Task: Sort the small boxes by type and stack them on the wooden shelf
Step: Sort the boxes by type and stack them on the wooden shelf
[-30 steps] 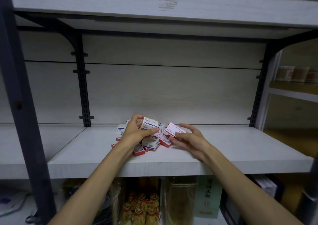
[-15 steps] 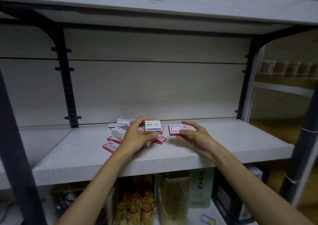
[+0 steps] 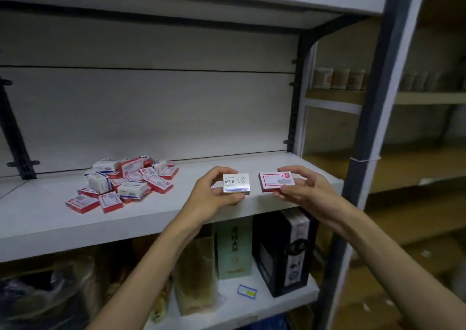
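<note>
Starting two sorted stacks near the pale wooden shelf's [image 3: 252,203] right front edge, left hand [image 3: 214,198] grips a small white-and-blue cardboard box [image 3: 236,183], right hand [image 3: 302,188] pinches a flat red-and-white cardboard box [image 3: 276,181]; next, set them apart.

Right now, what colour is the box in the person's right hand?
Red with a white label panel, seen in the head view.

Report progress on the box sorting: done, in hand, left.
Done: no sorted stack shows on the shelf yet. In hand: the left hand holds a white paper-clip box, the right hand a red box, both over the shelf's right end. Left: the mixed pile of red and white boxes.
</note>
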Motion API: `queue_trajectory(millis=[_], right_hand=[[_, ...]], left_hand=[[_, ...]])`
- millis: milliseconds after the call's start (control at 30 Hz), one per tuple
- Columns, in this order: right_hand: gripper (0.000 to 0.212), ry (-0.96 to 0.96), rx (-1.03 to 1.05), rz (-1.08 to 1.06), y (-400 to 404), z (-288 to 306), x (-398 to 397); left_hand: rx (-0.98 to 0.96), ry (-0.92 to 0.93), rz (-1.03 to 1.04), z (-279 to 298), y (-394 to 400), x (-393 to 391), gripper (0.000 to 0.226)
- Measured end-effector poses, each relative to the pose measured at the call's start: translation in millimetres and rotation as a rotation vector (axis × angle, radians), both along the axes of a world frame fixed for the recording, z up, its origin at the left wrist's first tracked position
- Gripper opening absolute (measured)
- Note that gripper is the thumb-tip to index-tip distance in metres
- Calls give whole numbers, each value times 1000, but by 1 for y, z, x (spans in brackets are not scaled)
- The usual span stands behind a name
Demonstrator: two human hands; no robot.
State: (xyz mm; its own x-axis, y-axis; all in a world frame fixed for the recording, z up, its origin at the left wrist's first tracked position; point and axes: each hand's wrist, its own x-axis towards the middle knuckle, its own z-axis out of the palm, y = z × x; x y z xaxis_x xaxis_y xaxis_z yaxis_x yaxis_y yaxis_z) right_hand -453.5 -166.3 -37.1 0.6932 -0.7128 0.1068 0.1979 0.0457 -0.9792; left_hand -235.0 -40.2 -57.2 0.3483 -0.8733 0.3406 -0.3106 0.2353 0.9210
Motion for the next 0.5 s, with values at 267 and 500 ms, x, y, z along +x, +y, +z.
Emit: queue_trajectory(millis=[267,500], right_hand=[[47,10,-37,-28,-74,-4,-154],[51,42,15,-113,-152,-29,-256]], left_hand=[[-43,63,-64,-8,-76,-145,46],[-20,43,-128,-17,-161,-252,46]])
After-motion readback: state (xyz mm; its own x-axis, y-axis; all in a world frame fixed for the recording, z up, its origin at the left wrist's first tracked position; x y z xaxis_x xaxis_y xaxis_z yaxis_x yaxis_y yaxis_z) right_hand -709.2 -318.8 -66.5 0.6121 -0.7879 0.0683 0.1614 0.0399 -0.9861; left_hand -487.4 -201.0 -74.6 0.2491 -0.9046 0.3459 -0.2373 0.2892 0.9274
